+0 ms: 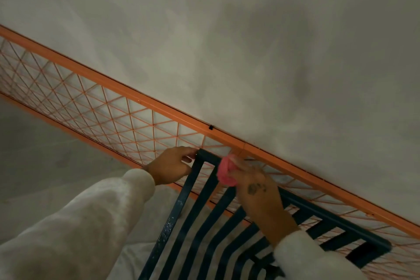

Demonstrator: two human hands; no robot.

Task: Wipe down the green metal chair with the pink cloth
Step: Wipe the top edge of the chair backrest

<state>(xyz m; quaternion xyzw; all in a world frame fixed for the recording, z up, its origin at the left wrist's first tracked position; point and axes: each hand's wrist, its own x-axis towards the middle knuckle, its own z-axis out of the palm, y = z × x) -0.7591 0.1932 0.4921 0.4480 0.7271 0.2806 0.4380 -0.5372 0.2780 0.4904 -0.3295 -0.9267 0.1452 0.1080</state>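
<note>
The dark green metal chair (pixel 181 202), made of flat slats inside a frame, fills the lower middle of the head view. My left hand (pixel 170 165) grips the chair's top left corner. My right hand (pixel 256 191) holds the bunched pink cloth (pixel 226 171) pressed against the chair's top rail just right of that corner. Both arms wear pale fuzzy sleeves. The chair's lower part is cut off by the bottom edge of the frame.
An orange metal railing (pixel 127 92) with diagonal wire mesh runs from upper left to lower right directly behind the chair. Beyond it is a grey plaster wall (pixel 250 41). Grey floor (pixel 45 161) shows at left.
</note>
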